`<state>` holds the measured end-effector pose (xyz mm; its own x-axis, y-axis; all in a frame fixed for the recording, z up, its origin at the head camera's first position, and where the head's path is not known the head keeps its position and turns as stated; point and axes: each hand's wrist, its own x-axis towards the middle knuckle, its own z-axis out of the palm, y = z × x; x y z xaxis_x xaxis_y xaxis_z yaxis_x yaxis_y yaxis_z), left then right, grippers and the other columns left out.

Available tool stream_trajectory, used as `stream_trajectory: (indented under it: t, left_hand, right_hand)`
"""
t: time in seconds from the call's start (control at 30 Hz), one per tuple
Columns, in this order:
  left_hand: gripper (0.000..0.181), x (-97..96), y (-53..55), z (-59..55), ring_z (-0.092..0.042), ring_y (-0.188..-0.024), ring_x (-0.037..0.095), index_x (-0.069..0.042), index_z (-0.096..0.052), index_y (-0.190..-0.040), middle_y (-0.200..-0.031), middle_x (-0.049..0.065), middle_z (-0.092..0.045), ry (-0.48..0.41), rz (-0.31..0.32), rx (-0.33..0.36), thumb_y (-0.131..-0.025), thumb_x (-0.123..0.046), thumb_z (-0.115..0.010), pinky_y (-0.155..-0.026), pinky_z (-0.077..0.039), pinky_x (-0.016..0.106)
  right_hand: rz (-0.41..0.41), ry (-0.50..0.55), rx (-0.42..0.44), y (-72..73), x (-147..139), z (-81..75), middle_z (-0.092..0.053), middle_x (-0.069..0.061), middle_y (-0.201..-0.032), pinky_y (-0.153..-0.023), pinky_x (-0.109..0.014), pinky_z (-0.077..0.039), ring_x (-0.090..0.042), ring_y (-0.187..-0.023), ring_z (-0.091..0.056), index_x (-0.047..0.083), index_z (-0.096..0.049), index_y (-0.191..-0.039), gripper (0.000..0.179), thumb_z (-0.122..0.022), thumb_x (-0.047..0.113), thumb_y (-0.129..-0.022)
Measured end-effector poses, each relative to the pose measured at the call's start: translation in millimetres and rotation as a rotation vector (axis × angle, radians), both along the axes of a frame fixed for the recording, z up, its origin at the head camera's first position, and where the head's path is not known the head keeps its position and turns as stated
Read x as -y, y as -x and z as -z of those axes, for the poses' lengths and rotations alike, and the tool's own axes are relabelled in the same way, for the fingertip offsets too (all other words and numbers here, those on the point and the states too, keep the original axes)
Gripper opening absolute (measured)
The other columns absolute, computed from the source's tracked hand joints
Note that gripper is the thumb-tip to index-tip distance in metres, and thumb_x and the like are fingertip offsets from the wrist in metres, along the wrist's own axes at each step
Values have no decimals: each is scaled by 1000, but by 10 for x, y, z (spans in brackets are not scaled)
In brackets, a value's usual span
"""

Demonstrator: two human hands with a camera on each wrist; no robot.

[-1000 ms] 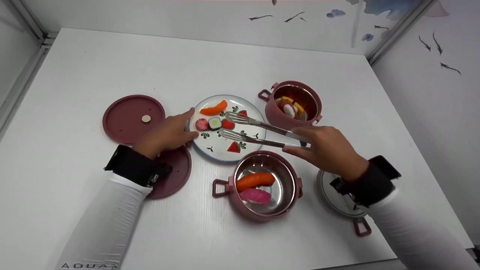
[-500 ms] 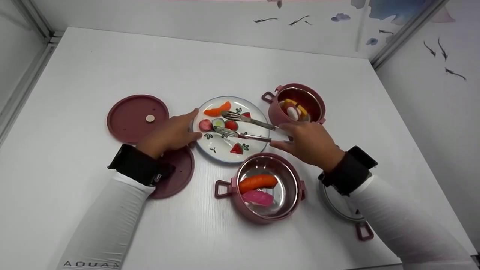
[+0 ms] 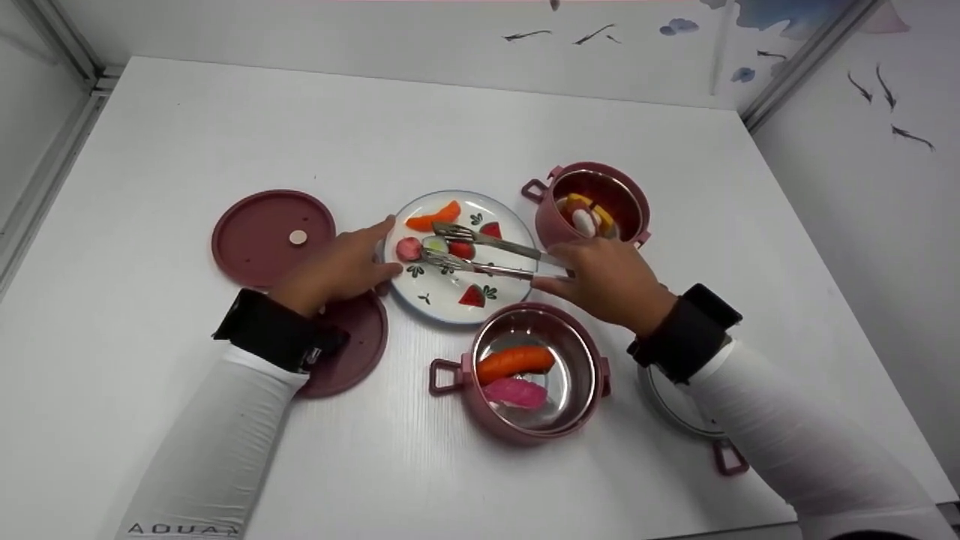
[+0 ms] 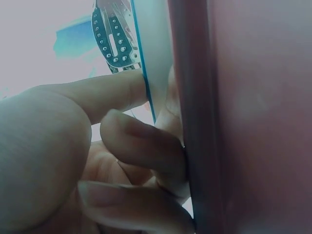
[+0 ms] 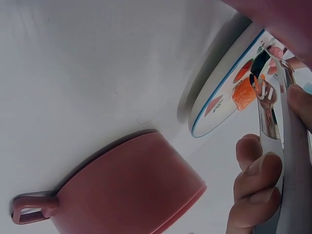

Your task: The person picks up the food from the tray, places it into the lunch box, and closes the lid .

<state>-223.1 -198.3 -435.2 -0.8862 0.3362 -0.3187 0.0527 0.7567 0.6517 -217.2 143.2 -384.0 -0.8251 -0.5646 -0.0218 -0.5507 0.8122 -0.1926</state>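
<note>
While the right hand [image 3: 604, 285] grips silver metal tongs [image 3: 508, 245] at colourful food pieces [image 3: 433, 220], the left hand [image 3: 337, 266], loosely spread, touches their round white plate [image 3: 447, 298]; below the right, a pink pot [image 3: 486, 422] (steel-lined) holds orange and magenta chunks [image 3: 517, 363].

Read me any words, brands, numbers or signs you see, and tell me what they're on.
"AQUA" (the second letter might be an O), on the person's left white fabric sleeve; a further letter follows, too unclear to read.
A small pale mark on the black left wrist strap: too small to read.
No readable text on the silver metal tongs or round white plate.
</note>
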Motion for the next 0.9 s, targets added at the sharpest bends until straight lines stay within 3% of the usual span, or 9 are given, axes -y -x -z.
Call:
stream_trajectory:
  t: [0.07,0.3,0.47,0.63,0.9]
  left_hand:
    - [80,-20,12,-14,-60,-73,18,-12,-10,-162,-77,4,-70,4,1,3,-100,-30,-57,-81,-41,32]
    - [79,-49,24,17,-62,-82,19,-14,-12,-162,-77,4,-70,25,-1,3,-100,-31,-57,-92,-41,35]
    - [80,-30,21,52,-60,-72,16,-13,-10,-162,-76,4,-70,18,5,7,-100,-31,-57,-81,-42,33]
    - [81,-6,12,64,-60,-69,15,-12,-9,-162,-75,4,-70,12,7,-5,-100,-30,-57,-73,-42,30]
    - [79,10,3,4,-62,-72,15,-13,-10,-162,-78,5,-70,-20,-2,-6,-101,-29,-57,-81,-41,31]
  right_hand:
    - [1,6,-15,-10,-19,0,-76,-9,-97,-71,-39,-57,-22,-75,-66,6,-74,-113,47,-74,45,-88]
    - [-27,3,-105,-80,-84,18,-73,-5,-81,-61,-35,-51,-20,-65,-60,6,-76,-104,44,-75,46,-87]
    - [-17,49,-147,-199,-185,22,-73,-3,-80,-60,-35,-52,-18,-66,-62,10,-76,-103,40,-74,47,-87]
    - [-11,107,-216,-434,-374,11,-68,-1,-73,-57,-32,-48,-15,-61,-57,11,-75,-107,38,-77,43,-87]
    - [-7,223,-339,-969,-765,-85,-75,-5,-85,-57,-27,-53,-9,-64,-64,6,-77,-110,39,-87,26,-78]
